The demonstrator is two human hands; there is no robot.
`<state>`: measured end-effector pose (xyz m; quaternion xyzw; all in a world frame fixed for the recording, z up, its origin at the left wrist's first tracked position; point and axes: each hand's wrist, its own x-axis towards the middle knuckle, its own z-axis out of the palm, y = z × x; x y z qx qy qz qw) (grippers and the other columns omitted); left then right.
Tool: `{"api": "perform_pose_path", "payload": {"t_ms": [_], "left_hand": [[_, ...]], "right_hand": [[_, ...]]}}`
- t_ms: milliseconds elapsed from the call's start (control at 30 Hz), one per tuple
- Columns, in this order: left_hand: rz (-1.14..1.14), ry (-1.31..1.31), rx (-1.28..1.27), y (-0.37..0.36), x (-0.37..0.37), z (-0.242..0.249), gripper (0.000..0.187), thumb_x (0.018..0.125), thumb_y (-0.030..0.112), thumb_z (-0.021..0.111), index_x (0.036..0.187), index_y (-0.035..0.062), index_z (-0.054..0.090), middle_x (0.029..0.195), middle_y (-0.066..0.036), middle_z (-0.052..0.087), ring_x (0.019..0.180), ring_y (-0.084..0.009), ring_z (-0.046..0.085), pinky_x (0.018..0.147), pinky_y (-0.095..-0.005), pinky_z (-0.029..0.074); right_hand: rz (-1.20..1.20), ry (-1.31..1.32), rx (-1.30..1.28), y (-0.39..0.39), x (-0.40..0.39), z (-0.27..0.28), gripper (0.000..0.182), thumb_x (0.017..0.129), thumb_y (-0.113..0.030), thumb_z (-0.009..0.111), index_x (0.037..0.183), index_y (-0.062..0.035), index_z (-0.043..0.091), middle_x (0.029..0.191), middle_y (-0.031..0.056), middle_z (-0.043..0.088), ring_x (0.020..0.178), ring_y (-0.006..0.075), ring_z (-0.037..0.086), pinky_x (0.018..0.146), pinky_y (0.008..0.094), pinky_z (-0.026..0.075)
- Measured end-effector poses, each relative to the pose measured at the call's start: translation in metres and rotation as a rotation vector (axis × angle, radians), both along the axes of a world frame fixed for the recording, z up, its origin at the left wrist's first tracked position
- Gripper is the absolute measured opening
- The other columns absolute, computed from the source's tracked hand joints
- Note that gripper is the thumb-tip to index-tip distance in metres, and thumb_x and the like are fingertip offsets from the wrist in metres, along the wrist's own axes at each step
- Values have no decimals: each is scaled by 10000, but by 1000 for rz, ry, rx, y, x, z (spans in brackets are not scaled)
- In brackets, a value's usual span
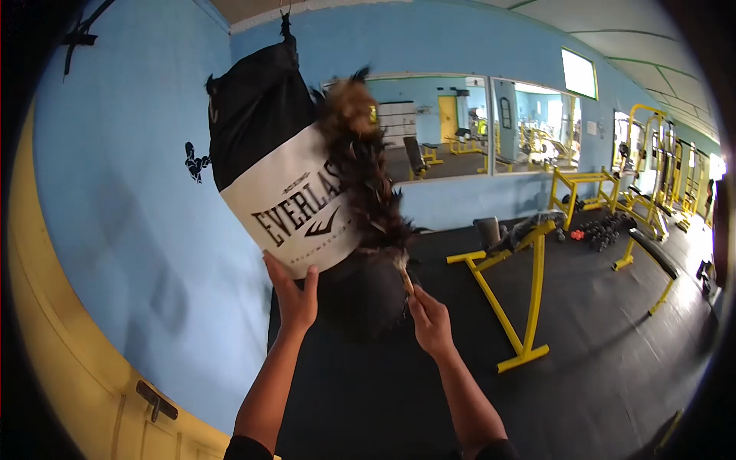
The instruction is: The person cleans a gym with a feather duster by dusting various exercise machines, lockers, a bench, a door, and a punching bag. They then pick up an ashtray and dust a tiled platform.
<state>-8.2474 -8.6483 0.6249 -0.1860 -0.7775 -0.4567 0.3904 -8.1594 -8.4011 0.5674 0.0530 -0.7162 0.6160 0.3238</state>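
A black and white punching bag (264, 172) hangs tilted from the ceiling, with EVERLAST lettering on its white band. My left hand (295, 299) rests against the lower part of that band, thumb and fingers apart. In my right hand (431, 322) is the short handle of a feather duster (373, 184). Its dark brown feathers rise along the bag's right side and cover the end of the lettering. The feathers look slightly blurred at the top. The bag's dark bottom hangs between my two hands.
A yellow door (123, 391) with a dark handle (157, 401) stands at the lower left. Right of the bag is a yellow-framed bench (533, 299). Dumbbells (609, 230) and more gym machines line the far right. Mirrors (537, 126) hang on the blue wall.
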Motion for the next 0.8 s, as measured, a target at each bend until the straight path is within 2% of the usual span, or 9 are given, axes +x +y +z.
{"api": "perform_pose_path", "payload": {"t_ms": [100, 167, 233, 300, 433, 500, 600, 733, 800], "left_hand": [[37, 64, 144, 17, -8, 5, 916, 943, 381, 569, 1495, -70, -6, 1558, -273, 18, 1456, -367, 79, 1171, -449, 116], [-78, 81, 272, 19, -8, 12, 831, 947, 369, 566, 1496, -60, 113, 1533, -244, 144, 1412, -341, 209, 1151, -428, 187], [175, 94, 356, 22, -14, 7, 733, 952, 358, 547, 1470, -51, 229, 1431, -213, 363, 1321, -299, 364, 1122, -416, 250], [189, 95, 389, 21, -12, 6, 714, 960, 376, 517, 1470, -41, 241, 1435, -199, 369, 1325, -290, 364, 1124, -408, 249], [156, 40, 544, 20, -15, 3, 660, 995, 445, 397, 1469, -1, 288, 1452, -145, 393, 1341, -252, 367, 1132, -376, 243], [129, 15, 614, 19, -17, 1, 649, 1012, 479, 336, 1469, 19, 311, 1460, -117, 405, 1348, -234, 368, 1136, -360, 240], [62, 28, 640, 12, -20, -3, 637, 1020, 476, 311, 1468, 23, 314, 1465, -114, 406, 1354, -228, 367, 1137, -357, 244], [42, 25, 667, 18, -15, -1, 624, 1027, 474, 293, 1461, 28, 331, 1454, -111, 423, 1341, -216, 387, 1126, -346, 267], [60, 20, 703, 18, -15, -3, 624, 1031, 486, 284, 1453, 32, 355, 1443, -98, 445, 1330, -203, 403, 1119, -333, 279]], "right_hand": [[114, 88, -43, 42, -52, 21, 339, 974, -184, 550, 1227, 37, 598, 669, 28, 557, 621, 53, 507, 542, 253, 408], [102, 6, 146, 83, -96, 10, 334, 968, -215, 552, 1206, 8, 626, 659, 64, 582, 612, 79, 526, 534, 278, 413], [209, -164, 284, 124, -119, 20, 302, 956, -236, 554, 1163, -47, 668, 695, 107, 623, 626, 127, 575, 564, 315, 449], [288, -492, 515, 147, -148, 20, 274, 951, -253, 552, 1107, -81, 697, 710, 119, 636, 648, 167, 597, 605, 344, 466], [449, -42, 421, 144, -181, 74, 306, 952, -295, 549, 1036, -47, 709, 697, 106, 609, 652, 162, 553, 621, 352, 445], [483, -86, 310, 135, -198, 119, 336, 962, -280, 570, 1157, -29, 676, 670, -27, 509, 664, 68, 434, 583, 266, 372], [636, 89, 123, 130, -196, 178, 311, 989, -265, 528, 1082, 0, 661, 671, -25, 457, 666, 72, 415, 591, 269, 375], [495, 8, 423, 150, -196, 155, 285, 971, -255, 515, 1025, -13, 657, 634, 102, 546, 607, 162, 536, 604, 344, 444], [505, 13, 574, 168, -216, 88, 295, 970, -267, 506, 967, -18, 664, 689, 142, 612, 624, 224, 581, 621, 380, 457]]}}
